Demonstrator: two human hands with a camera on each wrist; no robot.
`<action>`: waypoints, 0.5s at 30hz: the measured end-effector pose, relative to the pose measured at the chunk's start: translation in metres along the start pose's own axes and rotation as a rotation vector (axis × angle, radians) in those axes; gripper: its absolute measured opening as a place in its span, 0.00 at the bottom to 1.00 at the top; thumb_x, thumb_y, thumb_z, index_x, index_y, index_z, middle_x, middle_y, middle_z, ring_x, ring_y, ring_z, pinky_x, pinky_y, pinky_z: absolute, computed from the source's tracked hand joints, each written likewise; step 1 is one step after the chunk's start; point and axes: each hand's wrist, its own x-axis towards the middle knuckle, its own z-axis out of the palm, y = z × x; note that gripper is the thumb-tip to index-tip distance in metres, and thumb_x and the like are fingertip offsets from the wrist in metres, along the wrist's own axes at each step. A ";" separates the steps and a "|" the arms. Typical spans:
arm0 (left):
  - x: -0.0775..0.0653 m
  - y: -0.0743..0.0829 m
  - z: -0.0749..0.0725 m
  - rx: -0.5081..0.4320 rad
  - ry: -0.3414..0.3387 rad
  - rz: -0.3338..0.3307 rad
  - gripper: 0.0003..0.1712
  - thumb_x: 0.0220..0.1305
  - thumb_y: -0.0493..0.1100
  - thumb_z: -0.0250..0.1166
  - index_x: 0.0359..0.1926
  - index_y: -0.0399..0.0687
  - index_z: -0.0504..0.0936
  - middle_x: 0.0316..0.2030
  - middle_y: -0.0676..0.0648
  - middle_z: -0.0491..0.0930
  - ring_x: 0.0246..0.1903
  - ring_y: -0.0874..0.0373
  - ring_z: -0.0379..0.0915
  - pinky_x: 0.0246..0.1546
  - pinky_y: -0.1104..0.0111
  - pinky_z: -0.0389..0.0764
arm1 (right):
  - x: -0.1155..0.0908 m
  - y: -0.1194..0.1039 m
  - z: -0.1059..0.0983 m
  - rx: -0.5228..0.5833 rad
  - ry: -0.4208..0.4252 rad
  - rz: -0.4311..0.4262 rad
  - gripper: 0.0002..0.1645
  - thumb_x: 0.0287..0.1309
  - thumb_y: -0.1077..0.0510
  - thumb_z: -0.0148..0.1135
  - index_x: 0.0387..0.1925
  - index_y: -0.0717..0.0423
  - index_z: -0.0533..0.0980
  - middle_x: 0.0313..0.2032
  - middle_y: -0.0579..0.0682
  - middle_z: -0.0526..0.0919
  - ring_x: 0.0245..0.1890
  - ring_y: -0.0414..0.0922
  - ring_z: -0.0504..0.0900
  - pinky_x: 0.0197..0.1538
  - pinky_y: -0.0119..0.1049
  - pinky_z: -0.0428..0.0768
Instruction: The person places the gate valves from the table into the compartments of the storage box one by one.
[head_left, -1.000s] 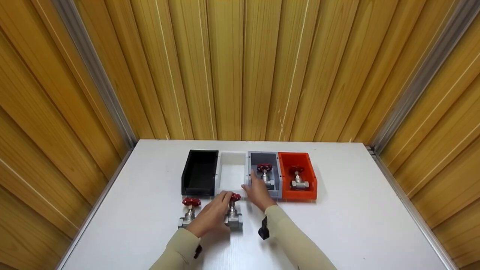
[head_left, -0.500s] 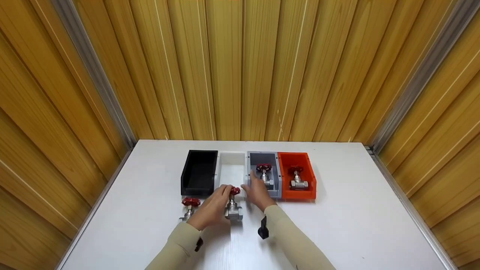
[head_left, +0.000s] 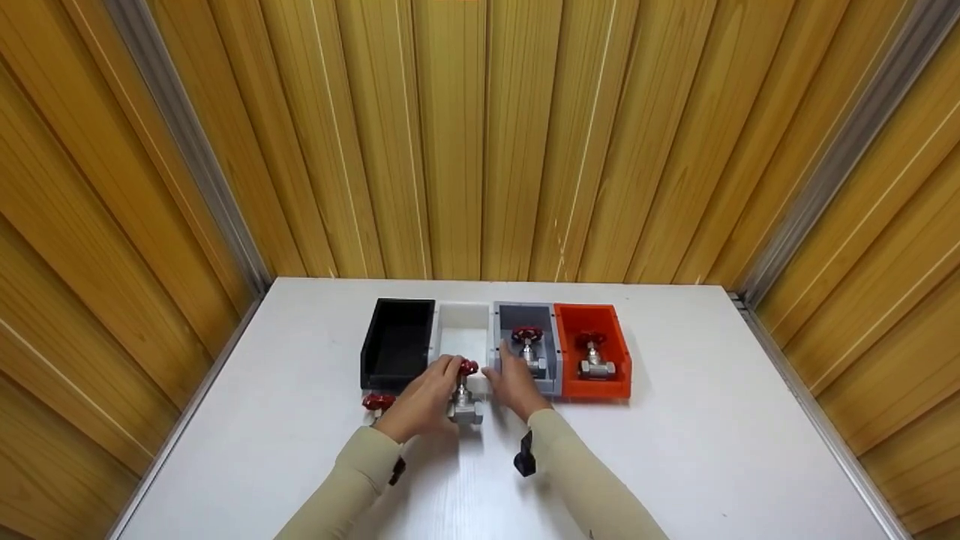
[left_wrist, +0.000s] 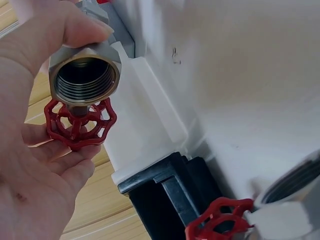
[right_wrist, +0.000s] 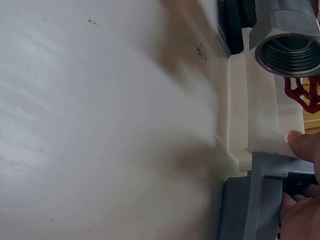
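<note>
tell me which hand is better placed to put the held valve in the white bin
Probably the left: the left hand grips the valve near the front of the white bin, while the right hand holds no valve and is at the grey bin.

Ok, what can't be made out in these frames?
Head: body of the red-wheeled valve nearest the black bin, mostly behind the left hand and sleeve.
Head: front of the white bin, partly behind the left hand and held valve.
Left wrist: that red-wheeled valve, cut off by the bottom and right edges.
Right wrist: held valve and right hand, cut off by the right edge; grip on the grey bin unclear.
</note>
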 end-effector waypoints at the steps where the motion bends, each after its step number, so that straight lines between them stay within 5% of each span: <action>1: 0.001 -0.001 0.000 0.001 0.001 0.006 0.62 0.24 0.49 0.80 0.63 0.37 0.58 0.56 0.42 0.66 0.56 0.52 0.66 0.59 0.64 0.69 | 0.000 0.000 0.000 0.000 -0.002 0.007 0.45 0.57 0.52 0.59 0.67 0.67 0.50 0.63 0.65 0.61 0.63 0.57 0.63 0.66 0.47 0.61; 15: 0.012 -0.007 -0.001 -0.033 0.035 0.037 0.64 0.20 0.50 0.81 0.61 0.34 0.59 0.53 0.41 0.67 0.53 0.50 0.68 0.57 0.62 0.71 | -0.001 0.000 -0.001 -0.009 0.003 -0.034 0.44 0.55 0.55 0.60 0.66 0.69 0.50 0.57 0.69 0.69 0.57 0.58 0.71 0.62 0.46 0.67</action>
